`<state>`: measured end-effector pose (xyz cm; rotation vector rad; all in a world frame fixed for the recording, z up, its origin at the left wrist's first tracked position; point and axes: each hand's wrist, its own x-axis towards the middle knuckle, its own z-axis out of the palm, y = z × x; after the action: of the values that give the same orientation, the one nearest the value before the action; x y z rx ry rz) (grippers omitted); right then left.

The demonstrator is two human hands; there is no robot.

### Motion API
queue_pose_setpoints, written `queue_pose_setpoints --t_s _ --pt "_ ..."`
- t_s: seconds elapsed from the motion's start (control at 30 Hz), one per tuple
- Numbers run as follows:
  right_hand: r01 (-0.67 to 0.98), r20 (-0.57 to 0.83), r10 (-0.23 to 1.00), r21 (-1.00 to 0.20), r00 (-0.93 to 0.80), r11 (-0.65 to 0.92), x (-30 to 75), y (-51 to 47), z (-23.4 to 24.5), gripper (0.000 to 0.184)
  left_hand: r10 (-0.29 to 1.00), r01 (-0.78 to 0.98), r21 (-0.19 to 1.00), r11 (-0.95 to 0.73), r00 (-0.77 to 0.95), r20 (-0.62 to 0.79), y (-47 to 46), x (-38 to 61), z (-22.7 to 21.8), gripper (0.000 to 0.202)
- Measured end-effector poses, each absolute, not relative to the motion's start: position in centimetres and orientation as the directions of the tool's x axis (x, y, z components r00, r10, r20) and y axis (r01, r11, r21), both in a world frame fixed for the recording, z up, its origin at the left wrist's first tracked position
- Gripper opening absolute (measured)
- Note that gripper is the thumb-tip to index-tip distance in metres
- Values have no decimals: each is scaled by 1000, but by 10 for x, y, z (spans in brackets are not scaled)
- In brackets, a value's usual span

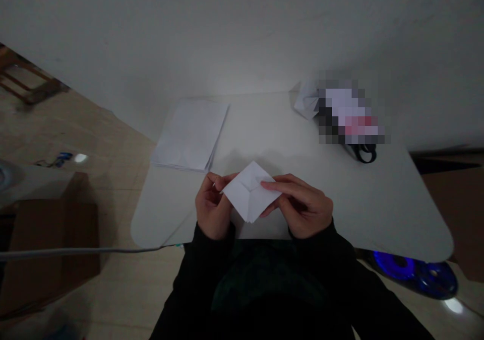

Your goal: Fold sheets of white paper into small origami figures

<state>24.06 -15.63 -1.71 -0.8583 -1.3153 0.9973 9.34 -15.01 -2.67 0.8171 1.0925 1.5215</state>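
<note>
White folded paper square (pixel 250 191), creased.

white folded paper (pixel 250 195), white sheet stack (pixel 191 134), white table (pixel 378 199), black sleeves (pixel 212 259), blue obj. (pixel 416 272) under table

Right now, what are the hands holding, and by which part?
A folded white paper square: left hand pinches its left corner, right hand its right corner.

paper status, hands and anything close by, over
Left hand and right hand both pinching the paper over the table. Creased square, held as a diamond. Stack of sheets beyond the left hand, apart.
</note>
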Motion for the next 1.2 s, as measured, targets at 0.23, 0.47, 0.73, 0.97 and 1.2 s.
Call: queue_pose_setpoints --t_s 0.23,0.47,0.73,0.97,1.2 --pt "-151 329 943 -931 45 332 240 -155 -19 32 951 -360 931 -57 -305 -60 -152 97 -30 28" --pt "124 517 856 -849 -13 514 244 -153 -17 39 973 -489 858 156 -74 -219 -154 91 -20 39" --pt "193 573 812 -789 -111 584 241 -157 -18 41 968 -161 987 -24 -249 -17 -157 97 -21 41" --pt "-48 194 964 -977 179 206 240 -157 -16 36 964 -9 996 -86 -253 81 -159 96 -18 34" --pt "14 91 950 -996 298 91 244 -151 -14 17 976 3 995 -95 -195 94 -164 98 -18 34"
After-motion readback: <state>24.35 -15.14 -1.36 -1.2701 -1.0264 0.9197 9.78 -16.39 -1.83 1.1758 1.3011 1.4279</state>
